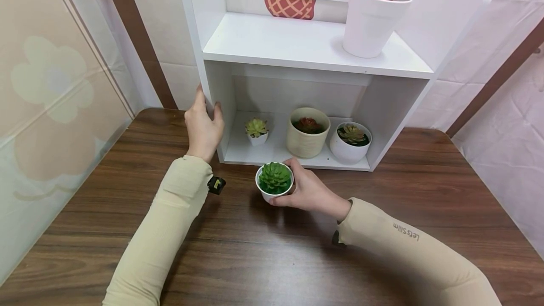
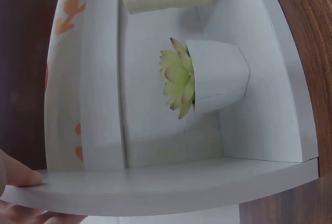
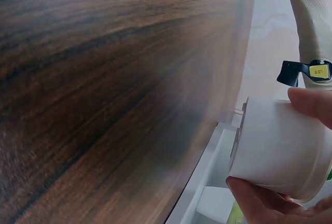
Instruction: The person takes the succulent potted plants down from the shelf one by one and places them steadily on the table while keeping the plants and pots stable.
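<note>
My right hand [image 1: 308,190] grips a small white pot with a green succulent [image 1: 275,179], thumb on one side and fingers on the other. In the right wrist view the white pot [image 3: 280,146] is held off the tabletop, just in front of the shelf. My left hand [image 1: 205,126] holds the left side panel of the white shelf [image 1: 316,69]; in the left wrist view the thumb [image 2: 21,175] lies on one face and fingers on the other. Inside the lower compartment stand a small yellow-green succulent [image 1: 257,131], a cream pot [image 1: 307,143] with a reddish plant and a round white pot [image 1: 348,151].
On the upper shelf a tall white pot [image 1: 367,27] with a red succulent stands at the right. The shelf rests toward the back of the brown wooden table [image 1: 272,268]. Patterned cloth [image 1: 55,84] hangs around the table.
</note>
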`<state>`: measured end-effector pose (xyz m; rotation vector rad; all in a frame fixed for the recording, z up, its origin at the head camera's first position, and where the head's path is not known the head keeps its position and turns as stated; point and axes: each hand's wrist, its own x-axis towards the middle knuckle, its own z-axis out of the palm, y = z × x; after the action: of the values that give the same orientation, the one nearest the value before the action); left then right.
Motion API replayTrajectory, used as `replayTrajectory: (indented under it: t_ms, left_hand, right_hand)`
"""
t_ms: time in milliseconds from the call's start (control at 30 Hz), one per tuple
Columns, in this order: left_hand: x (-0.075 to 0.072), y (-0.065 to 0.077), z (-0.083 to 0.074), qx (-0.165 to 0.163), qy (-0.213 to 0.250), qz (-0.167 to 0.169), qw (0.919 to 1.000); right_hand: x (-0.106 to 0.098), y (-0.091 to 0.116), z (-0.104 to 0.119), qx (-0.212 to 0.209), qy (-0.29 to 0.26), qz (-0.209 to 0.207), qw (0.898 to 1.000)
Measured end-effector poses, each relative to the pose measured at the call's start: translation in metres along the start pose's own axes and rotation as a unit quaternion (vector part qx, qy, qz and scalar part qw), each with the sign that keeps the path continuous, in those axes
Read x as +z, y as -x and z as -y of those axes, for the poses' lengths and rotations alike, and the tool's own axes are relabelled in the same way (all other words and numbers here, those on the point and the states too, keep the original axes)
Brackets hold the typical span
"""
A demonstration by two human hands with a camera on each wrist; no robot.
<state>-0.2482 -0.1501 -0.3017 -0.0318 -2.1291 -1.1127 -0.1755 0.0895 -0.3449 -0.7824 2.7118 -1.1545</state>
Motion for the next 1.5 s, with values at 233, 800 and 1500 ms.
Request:
replayTrajectory:
  t_ms: [233, 800, 1500]
  left_hand:
    - [0.000, 0.000, 0.000, -0.001, 0.003, 0.006, 1.0000]
    - [0.000, 0.000, 0.000, 0.000, 0.006, 0.007, 1.0000]
    - [0.000, 0.000, 0.000, 0.005, 0.012, 0.000, 0.9999]
  right_hand:
    - [0.002, 0.000, -0.003, -0.009, 0.002, 0.013, 1.000]
    - [0.006, 0.002, -0.009, -0.016, 0.010, 0.024, 1.000]
    - [0.011, 0.004, -0.014, -0.001, 0.004, 0.036, 0.999]
